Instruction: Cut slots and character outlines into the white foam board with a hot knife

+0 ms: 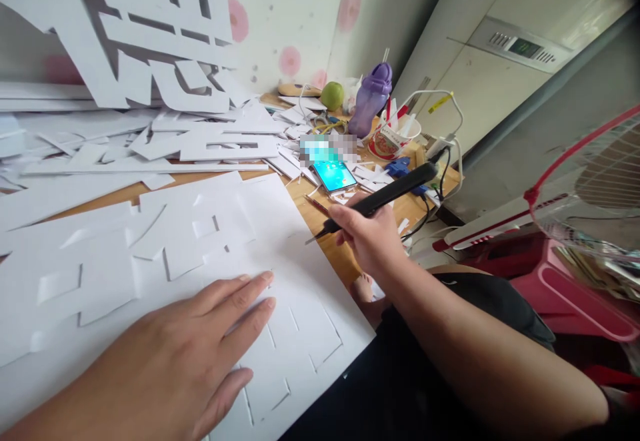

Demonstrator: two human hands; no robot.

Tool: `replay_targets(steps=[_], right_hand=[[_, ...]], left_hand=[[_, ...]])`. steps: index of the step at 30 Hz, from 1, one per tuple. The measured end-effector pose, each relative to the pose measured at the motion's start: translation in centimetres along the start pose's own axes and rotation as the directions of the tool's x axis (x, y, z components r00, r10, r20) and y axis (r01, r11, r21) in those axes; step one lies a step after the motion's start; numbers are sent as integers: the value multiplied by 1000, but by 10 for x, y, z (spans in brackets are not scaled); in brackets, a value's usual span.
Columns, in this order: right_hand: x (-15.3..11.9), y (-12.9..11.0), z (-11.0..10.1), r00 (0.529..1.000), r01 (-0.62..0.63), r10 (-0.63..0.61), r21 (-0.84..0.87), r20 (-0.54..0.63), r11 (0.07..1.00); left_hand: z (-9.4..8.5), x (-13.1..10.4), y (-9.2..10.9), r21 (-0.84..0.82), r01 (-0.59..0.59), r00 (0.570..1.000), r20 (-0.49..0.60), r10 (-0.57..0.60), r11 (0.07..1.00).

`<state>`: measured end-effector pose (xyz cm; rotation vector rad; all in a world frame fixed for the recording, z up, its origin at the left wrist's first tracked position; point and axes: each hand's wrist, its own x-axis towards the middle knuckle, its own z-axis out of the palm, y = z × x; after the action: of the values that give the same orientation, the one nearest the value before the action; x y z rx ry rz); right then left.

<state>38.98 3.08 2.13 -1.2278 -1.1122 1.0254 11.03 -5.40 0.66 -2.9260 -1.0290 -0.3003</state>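
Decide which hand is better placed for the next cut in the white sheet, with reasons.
Probably the right hand: it holds the black tool, tip over the white sheet, while the left hand rests on it.

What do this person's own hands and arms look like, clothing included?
Both the left hand and right hand are ungloved, with no ring or watch visible. The right forearm is bare; dark cloth, possibly a sleeve, shows near its elbow.

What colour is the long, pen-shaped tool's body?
The long, pen-shaped tool's body is black, seen best in the head view.
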Motion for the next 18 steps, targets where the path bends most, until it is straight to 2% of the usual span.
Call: replay_targets(steps=[3,6,13,18], right_hand=[[-11,9,21,994,-54,53,4,92,999],[-18,10,33,986,-68,71,-27,154,997],[-22,9,37,987,-39,52,-89,152,995],[-23,10,38,985,-38,55,-112,161,993]], left_hand=[[1,-2,2,-6,14,1000,3,-14,1000],[1,-1,3,-13,11,1000,-11,-11,1000],[-14,13,7,48,-57,996,-66,60,997],[-18,15,7,89,-92,993,-62,97,992]])
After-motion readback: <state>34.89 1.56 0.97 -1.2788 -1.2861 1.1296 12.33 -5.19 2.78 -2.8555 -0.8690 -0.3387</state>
